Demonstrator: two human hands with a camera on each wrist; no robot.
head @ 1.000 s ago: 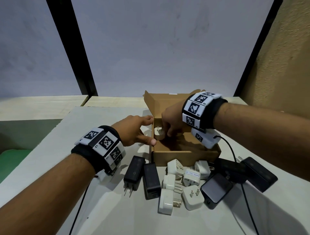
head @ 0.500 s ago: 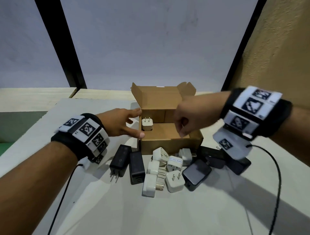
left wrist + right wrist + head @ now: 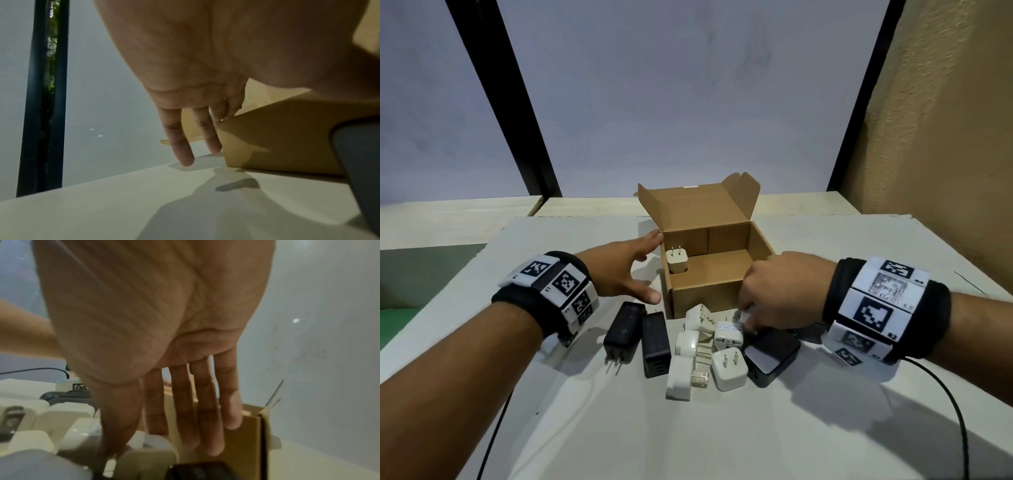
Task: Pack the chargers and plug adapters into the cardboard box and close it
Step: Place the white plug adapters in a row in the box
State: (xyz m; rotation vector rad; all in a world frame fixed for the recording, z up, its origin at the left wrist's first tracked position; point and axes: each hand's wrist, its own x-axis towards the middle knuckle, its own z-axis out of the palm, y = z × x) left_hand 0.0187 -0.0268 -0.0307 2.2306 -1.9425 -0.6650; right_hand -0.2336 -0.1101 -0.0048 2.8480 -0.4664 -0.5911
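Observation:
The open cardboard box (image 3: 705, 298) stands mid-table with its lid up. One white charger (image 3: 676, 266) sits prongs-up in its left corner. My left hand (image 3: 650, 267) is spread flat against the box's left wall (image 3: 277, 138), fingers straight. In front of the box lie several white plug adapters (image 3: 729, 370) and black chargers (image 3: 655, 342). My right hand (image 3: 746, 320) reaches down onto the pile. Its thumb and index finger pinch a white plug adapter (image 3: 156, 443) next to the box's front wall (image 3: 246, 443).
A large black charger (image 3: 772, 349) lies just below my right hand, and another black one (image 3: 625, 329) near my left wrist. Black cables trail off both wrists across the white table (image 3: 756, 438). A tan wall (image 3: 945, 137) rises at the right.
My right hand left the box, where the white charger now stands alone, and came down onto the pile in front. My left hand stays against the box's left side.

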